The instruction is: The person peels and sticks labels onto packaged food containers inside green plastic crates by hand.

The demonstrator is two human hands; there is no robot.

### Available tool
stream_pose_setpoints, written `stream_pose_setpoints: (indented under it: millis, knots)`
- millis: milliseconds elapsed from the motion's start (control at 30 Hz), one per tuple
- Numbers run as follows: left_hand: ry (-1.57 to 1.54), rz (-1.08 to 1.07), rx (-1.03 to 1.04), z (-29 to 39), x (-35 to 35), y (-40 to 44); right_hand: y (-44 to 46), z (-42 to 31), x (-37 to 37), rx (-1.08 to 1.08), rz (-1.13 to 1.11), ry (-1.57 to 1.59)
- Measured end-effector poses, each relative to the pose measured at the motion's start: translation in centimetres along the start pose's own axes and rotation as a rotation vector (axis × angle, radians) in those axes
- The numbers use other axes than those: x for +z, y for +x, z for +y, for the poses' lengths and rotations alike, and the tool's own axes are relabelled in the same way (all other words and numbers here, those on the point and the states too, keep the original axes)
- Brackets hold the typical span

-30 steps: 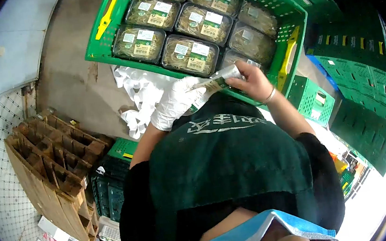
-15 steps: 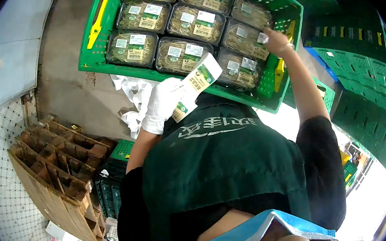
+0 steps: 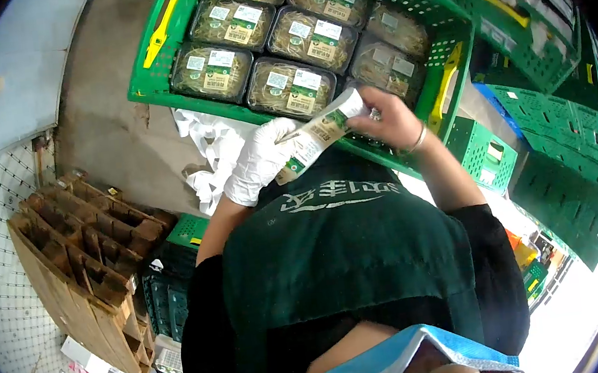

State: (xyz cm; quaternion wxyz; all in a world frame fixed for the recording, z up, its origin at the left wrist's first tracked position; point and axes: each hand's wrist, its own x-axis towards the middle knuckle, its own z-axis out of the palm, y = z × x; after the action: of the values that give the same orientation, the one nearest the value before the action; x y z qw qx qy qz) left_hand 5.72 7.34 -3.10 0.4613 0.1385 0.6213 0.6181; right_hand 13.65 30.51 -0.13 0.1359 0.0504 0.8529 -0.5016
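My left hand [image 3: 261, 158], in a white glove, is closed around a strip of printed labels [image 3: 322, 131] in green, beige and white. My bare right hand [image 3: 390, 120], with a band on its wrist, pinches the far end of that strip. Both hands are just above the near rim of a green crate [image 3: 233, 113]. Inside it, black trays of pale sprout-like strands sit in rows under clear film. A front tray [image 3: 290, 89] and a middle tray [image 3: 313, 38] bear white and beige labels. The right hand and the strip partly cover the nearest right tray.
White backing ribbon [image 3: 205, 160] hangs in loops below the crate's left side. A wooden pallet [image 3: 83, 282] stands at the left. Green crates [image 3: 550, 116] are stacked at the right. Yellow handles [image 3: 445, 87] sit on the crate's ends.
My right hand has come back from the right-hand trays to the label strip and now grips its end. The left hand still holds the strip.
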Motion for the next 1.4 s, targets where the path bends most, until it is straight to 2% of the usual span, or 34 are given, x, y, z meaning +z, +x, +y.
stream_pose_setpoints:
  millis: [67, 100, 133, 200, 233, 300, 333, 367, 400, 433, 467, 500, 533, 600, 667, 733, 800, 833, 867, 900, 933, 967, 1033, 1067, 1100, 1133, 1200, 1267, 1300, 1333, 1400]
  knots:
    - [0.95, -0.145, -0.119, 4.5, 0.8, 0.2, -0.4, -1.2, 1.1, -0.11, 0.084, -0.054]
    - [0.534, 0.002, 0.274, 4.2, 1.8, 0.1, -0.4, -1.6, 1.7, -0.111, 0.088, -0.051]
    - [0.259, 0.029, 0.303, 3.1, 2.9, 0.7, -0.5, -2.0, 2.3, -0.112, 0.091, -0.048]
    - [0.202, 0.079, 0.161, 2.0, 3.8, 1.4, -0.4, -2.0, 2.1, -0.112, 0.096, -0.046]
    - [0.48, 0.175, 0.062, 2.3, 3.9, 1.5, -0.4, -1.9, 1.8, -0.083, 0.214, -0.05]
    - [0.457, 0.141, 0.117, 2.7, 4.0, 1.2, -0.1, -1.1, 0.1, -0.01, 0.36, -0.101]
    - [0.389, 0.086, 0.106, 2.7, 4.1, 1.2, 0.8, 1.4, -1.8, 0.01, 0.43, -0.175]
    - [0.375, 0.039, 0.042, 2.1, 3.8, 1.2, 1.8, 2.5, -4.7, 0.126, 0.5, -0.549]
    - [0.269, 0.017, 0.187, 0.7, 3.4, 1.3, 3.2, 5.2, -8.0, 0.28, 0.444, -0.771]
    - [0.236, 0.036, 0.106, 1.0, 2.9, 1.0, 4.9, 7.7, -11.4, 0.455, 0.344, -0.87]
    - [0.202, 0.056, 0.028, 1.2, 2.4, 0.6, 6.0, 9.4, -13.4, 0.548, 0.308, -0.805]
    - [0.226, 0.089, 0.054, 0.7, 1.8, 0.2, 7.2, 13.5, -14.6, 0.527, 0.336, -0.877]
    - [0.09, 0.134, -0.048, -0.4, 1.4, -0.3, 9.3, 15.9, -15.4, 0.783, 0.126, -0.878]
    - [0.026, 0.223, -0.123, -0.5, 1.0, -1.8, 11.4, 20.9, -15.4, 0.842, 0.099, -0.789]
    - [-0.164, 0.369, -0.139, 0.1, 1.7, -3.6, 12.4, 21.1, -14.3, 0.882, 0.096, -0.814]
    - [-0.218, 0.425, -0.117, 0.5, 2.0, -5.6, 12.0, 19.9, -12.8, 0.935, 0.101, -0.837]
    - [-0.331, 0.46, -0.102, -1.1, 2.0, -7.3, 11.1, 17.4, -12.1, 0.904, 0.262, -0.877]
    - [-0.37, 0.541, -0.073, -1.5, 2.2, -7.7, 11.3, 18.4, -12.2, 0.879, 0.257, -0.884]
    - [-0.409, 0.637, -0.045, -2.0, 2.5, -8.2, 11.2, 19.2, -12.2, 0.872, 0.211, -0.871]
    - [-0.495, 0.708, -0.043, 0.3, 3.5, -8.2, 11.5, 21.5, -12.0, 0.853, 0.154, -0.856]
    - [-0.566, 0.747, 0.012, 1.0, 3.6, -8.9, 12.3, 26.0, -12.5, 0.812, 0.099, -0.887]
    - [-0.594, 0.812, 0.046, 0.9, 3.5, -9.3, 11.8, 23.3, -12.3, 0.8, -0.071, -0.88]
    - [-0.553, 0.88, 0.179, -0.6, 2.5, -10.3, 13.5, 25.1, -12.2, 0.808, -0.27, -1.133]
    - [-0.65, 0.857, 0.233, -1.1, 2.3, -10.9, 13.3, 21.9, -11.7, 0.74, -0.009, -0.92]
    - [-0.587, 0.831, 0.248, -1.2, 2.6, -11.9, 13.0, 17.9, -11.1, 0.622, 0.218, -0.697]
    - [-0.528, 0.796, 0.261, -1.4, 3.2, -12.7, 12.5, 16.8, -10.9, 0.262, 0.334, -0.487]
    - [-0.42, 0.745, 0.322, -2.4, 4.8, -13.8, 9.7, 8.2, -6.5, -0.073, 0.235, 0.135]
    - [-0.303, 0.683, 0.386, -3.6, 7.1, -15.3, 3.7, -1.3, -1.5, -0.277, -0.037, 0.141]
    - [-0.266, 0.69, 0.39, -4.2, 8.7, -16.1, 1.5, -2.8, 1.5, -0.379, -0.159, 0.308]
    - [-0.235, 0.698, 0.393, -5.1, 10.4, -17.1, -0.6, -4.2, 3.6, -0.426, -0.272, 0.312]
    - [-0.288, 0.67, 0.336, -6.7, 13.7, -20.1, -4.5, -5.4, 7.5, -0.432, -0.411, 0.409]
